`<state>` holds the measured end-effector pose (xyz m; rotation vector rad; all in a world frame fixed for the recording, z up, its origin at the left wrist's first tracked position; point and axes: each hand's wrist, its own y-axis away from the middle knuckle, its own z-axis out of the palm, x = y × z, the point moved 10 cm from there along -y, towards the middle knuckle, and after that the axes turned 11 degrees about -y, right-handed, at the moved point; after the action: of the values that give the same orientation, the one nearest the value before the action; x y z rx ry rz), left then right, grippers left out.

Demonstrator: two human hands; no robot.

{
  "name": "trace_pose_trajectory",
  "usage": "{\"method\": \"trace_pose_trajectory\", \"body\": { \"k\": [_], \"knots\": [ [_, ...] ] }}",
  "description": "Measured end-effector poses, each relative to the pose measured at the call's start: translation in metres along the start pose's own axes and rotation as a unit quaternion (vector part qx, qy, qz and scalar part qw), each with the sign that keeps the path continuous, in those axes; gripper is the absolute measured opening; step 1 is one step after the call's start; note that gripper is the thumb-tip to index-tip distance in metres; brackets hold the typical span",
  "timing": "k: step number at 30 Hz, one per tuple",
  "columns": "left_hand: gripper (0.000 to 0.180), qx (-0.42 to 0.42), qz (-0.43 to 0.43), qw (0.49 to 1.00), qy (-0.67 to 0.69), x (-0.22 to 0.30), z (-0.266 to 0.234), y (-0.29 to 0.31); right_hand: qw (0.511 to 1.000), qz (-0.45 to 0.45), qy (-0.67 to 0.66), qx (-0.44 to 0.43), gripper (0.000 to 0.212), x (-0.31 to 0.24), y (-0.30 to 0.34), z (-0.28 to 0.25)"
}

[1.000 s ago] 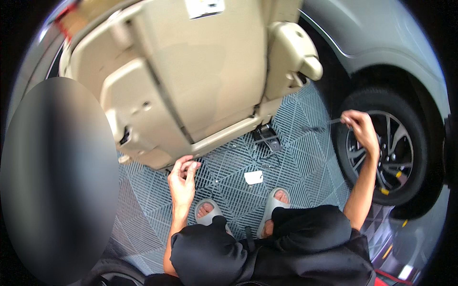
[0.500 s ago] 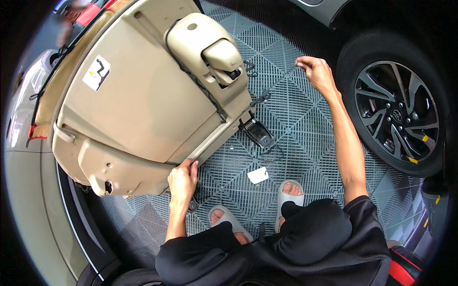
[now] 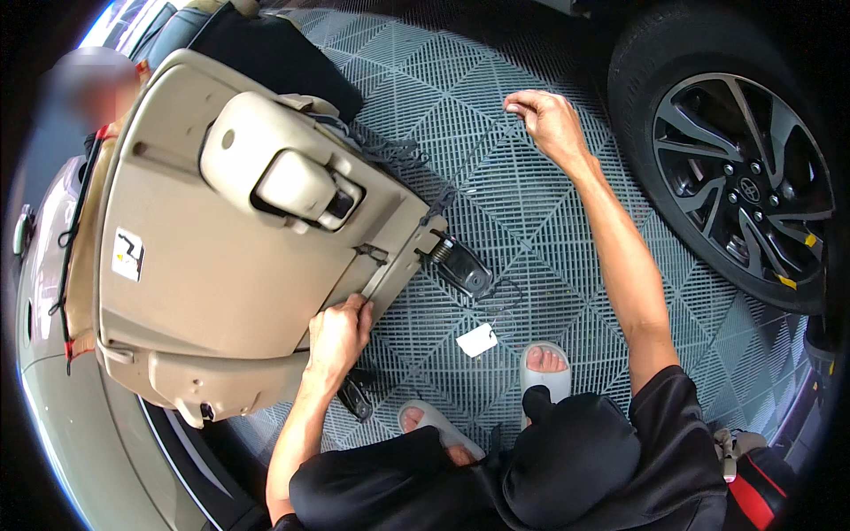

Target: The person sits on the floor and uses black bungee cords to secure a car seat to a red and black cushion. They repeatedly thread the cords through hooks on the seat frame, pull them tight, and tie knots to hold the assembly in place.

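A beige car seat (image 3: pixel 221 301) lies on the left with its hard back panel facing up. My left hand (image 3: pixel 339 334) is closed at the panel's lower right edge, fingers curled against it. Out over the floor, my right hand (image 3: pixel 551 124) is pinched, with a thin dark cord (image 3: pixel 478 157) running from its fingertips toward the seat's side. Knotted dark cord (image 3: pixel 439 205) hangs at that side, above a black metal hinge bracket (image 3: pixel 462 270). A beige plastic belt cover (image 3: pixel 274 168) rises from the panel.
A car wheel (image 3: pixel 744 186) stands close on my right. A pale car body (image 3: pixel 66 416) borders the left. Another person in dark clothing (image 3: pixel 274 53) is beyond the seat. A white tag (image 3: pixel 478 340) lies on the grey grid floor (image 3: pixel 567 292) before my sandals.
The seat has turned, its belt cover shifting left and down in the view. My right hand appears farther left and slightly higher. The other person's dark clothing now shows behind the seat.
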<state>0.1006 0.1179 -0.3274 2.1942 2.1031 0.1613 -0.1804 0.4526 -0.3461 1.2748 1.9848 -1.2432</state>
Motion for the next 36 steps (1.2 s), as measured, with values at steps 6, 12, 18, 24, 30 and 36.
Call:
{"method": "trace_pose_trajectory", "body": {
  "k": [6, 12, 18, 24, 30, 36],
  "knots": [
    [0.017, -0.107, 0.05, 0.993, -0.024, 0.031, -0.005, -0.026, 0.999, -0.02, -0.031, 0.037, 0.013, 0.027, 0.0, -0.006],
    [0.014, -0.092, 0.107, 0.99, -0.024, 0.055, -0.015, -0.046, 0.996, -0.007, -0.042, 0.082, 0.013, 0.051, -0.002, -0.009],
    [0.013, -0.074, 0.117, 0.99, 0.002, 0.063, -0.001, -0.062, 0.986, 0.102, -0.121, 0.057, 0.013, 0.084, -0.004, 0.024],
    [0.012, -0.003, 0.148, 0.987, 0.062, 0.066, -0.01, -0.074, 0.905, 0.264, -0.327, -0.06, 0.038, 0.075, 0.028, 0.104],
    [0.011, 0.047, 0.228, 0.968, 0.089, 0.087, -0.018, -0.078, 0.865, 0.129, -0.395, -0.28, 0.048, -0.018, 0.058, 0.193],
    [0.015, 0.07, 0.26, 0.955, 0.121, 0.101, -0.025, -0.077, 0.905, 0.05, -0.335, -0.258, 0.018, -0.036, 0.047, 0.197]
  ]
}}
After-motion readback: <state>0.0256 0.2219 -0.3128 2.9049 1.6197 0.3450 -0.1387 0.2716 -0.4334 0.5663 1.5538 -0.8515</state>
